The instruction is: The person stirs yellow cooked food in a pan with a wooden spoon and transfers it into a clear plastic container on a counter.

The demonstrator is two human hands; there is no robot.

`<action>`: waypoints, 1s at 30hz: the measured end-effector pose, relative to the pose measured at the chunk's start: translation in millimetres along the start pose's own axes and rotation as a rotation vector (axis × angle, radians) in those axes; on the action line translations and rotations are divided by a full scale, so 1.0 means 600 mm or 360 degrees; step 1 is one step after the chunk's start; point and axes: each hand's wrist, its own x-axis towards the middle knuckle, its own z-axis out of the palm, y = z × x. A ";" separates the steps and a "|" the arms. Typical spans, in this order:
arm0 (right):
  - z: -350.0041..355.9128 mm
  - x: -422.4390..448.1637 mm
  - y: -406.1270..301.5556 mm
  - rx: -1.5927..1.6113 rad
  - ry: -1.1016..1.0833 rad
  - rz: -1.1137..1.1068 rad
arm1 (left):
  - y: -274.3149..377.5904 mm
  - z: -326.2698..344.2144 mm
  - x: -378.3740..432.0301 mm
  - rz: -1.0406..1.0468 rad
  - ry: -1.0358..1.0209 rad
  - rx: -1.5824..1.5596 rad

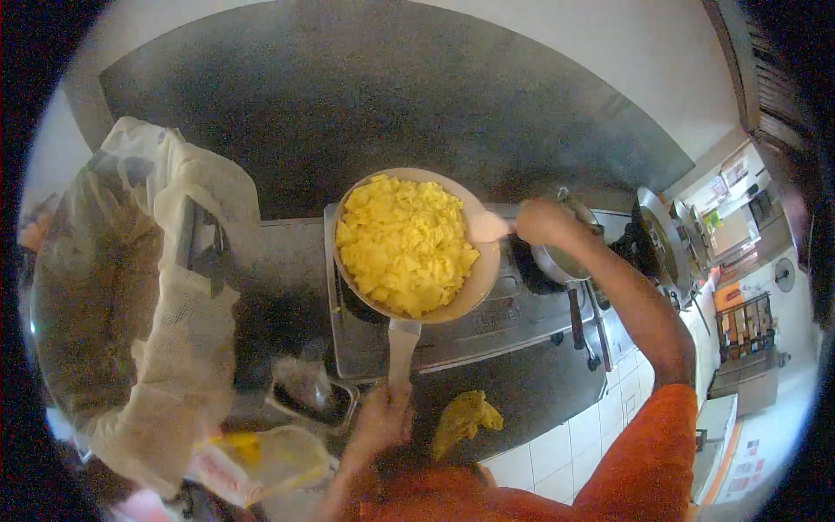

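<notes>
A light-coloured frying pan (486,280) sits over a metal gas stove (450,352), well filled with scrambled eggs (408,241). My left hand (385,414) is closed around the pan's pale handle (402,355). In my right hand (545,225) is a pale spatula (489,227), its blade inside the pan at the right edge of the eggs. Part of the spatula's handle is hidden by my fingers.
A saucepan (564,264) with a dark handle stands on the stove to the right. Large pans (662,228) lie beyond. At left are a big cloth-draped container (189,326), a small tray (346,411) and a plastic container (280,457). A yellow cloth (466,417) lies at the counter's front.
</notes>
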 end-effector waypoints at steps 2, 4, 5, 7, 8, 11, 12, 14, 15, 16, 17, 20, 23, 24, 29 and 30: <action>-0.010 0.038 -0.003 0.0146 -0.0220 -0.0120 | 0.013 0.001 -0.007 -0.0026 -0.0061 -0.0166; -0.030 0.063 -0.015 0.0319 -0.0128 -0.0221 | -0.010 -0.006 0.008 0.0050 -0.0035 -0.0132; -0.036 0.083 -0.018 0.0348 -0.0030 -0.0331 | -0.063 -0.012 0.033 0.0133 0.0025 -0.0015; 0.017 0.138 0.025 0.0212 0.0306 -0.0632 | -0.091 -0.015 0.050 0.0351 -0.0034 0.0181; 0.027 0.158 0.020 0.0280 0.0345 -0.0592 | -0.088 -0.020 0.048 0.0485 -0.0096 0.0250; 0.012 0.174 -0.019 0.0910 0.0185 -0.0354 | -0.020 -0.012 0.010 0.0164 -0.0160 0.0010; 0.011 0.173 -0.026 0.0774 0.0286 -0.0293 | 0.003 -0.008 0.000 -0.0053 -0.0158 -0.0142; 0.018 0.163 -0.039 0.0502 0.0486 -0.0159 | -0.007 -0.006 0.006 -0.0009 -0.0118 -0.0035; 0.013 0.147 -0.042 0.0437 0.0497 -0.0166 | -0.010 -0.006 0.008 0.0009 -0.0106 0.0019; 0.001 0.129 -0.048 0.0374 0.0505 -0.0181 | -0.009 -0.007 0.007 0.0010 -0.0109 0.0016; -0.008 0.118 -0.051 0.0313 0.0513 -0.0195 | -0.005 -0.010 0.005 0.0011 -0.0114 0.0015; -0.009 0.100 -0.053 0.0124 0.0448 -0.0116 | 0.010 -0.008 -0.005 0.0007 -0.0126 -0.0017; 0.002 0.093 -0.054 -0.0103 0.0503 -0.0129 | 0.011 -0.007 -0.008 0.0079 -0.0116 -0.0003; 0.008 0.089 -0.052 -0.0115 0.0592 -0.0221 | 0.006 -0.007 -0.006 0.0113 -0.0108 0.0010; 0.048 0.032 -0.045 -0.0125 0.1005 -0.0466 | -0.012 -0.003 0.008 0.0068 -0.0063 0.0004; 0.048 0.011 -0.050 -0.0107 0.1004 -0.0474 | -0.010 -0.001 0.007 0.0036 -0.0074 -0.0032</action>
